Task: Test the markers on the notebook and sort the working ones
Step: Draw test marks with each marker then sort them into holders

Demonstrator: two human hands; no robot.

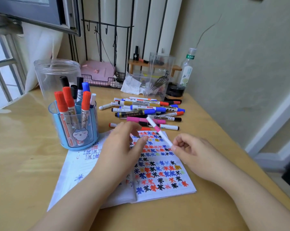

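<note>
An open notebook [166, 185] lies on the wooden desk, its right page covered with red, blue and black asterisk marks. My right hand [192, 150] pinches the near end of a thin white marker with a pink band [159, 131], which slants up and away over the page. My left hand [122, 145] hovers over the notebook's middle with relaxed fingers, holding nothing. A pile of loose markers [147, 110] lies just beyond the notebook. A blue holder [74, 129] at the left contains several upright red, black and blue markers.
A clear plastic jar [55, 75] stands behind the blue holder. At the back are a clear organiser box [159, 75], a crumpled tissue [132, 85], a plastic bottle [187, 69] and a pink box [97, 70]. The desk's right edge [241, 147] drops off near the wall.
</note>
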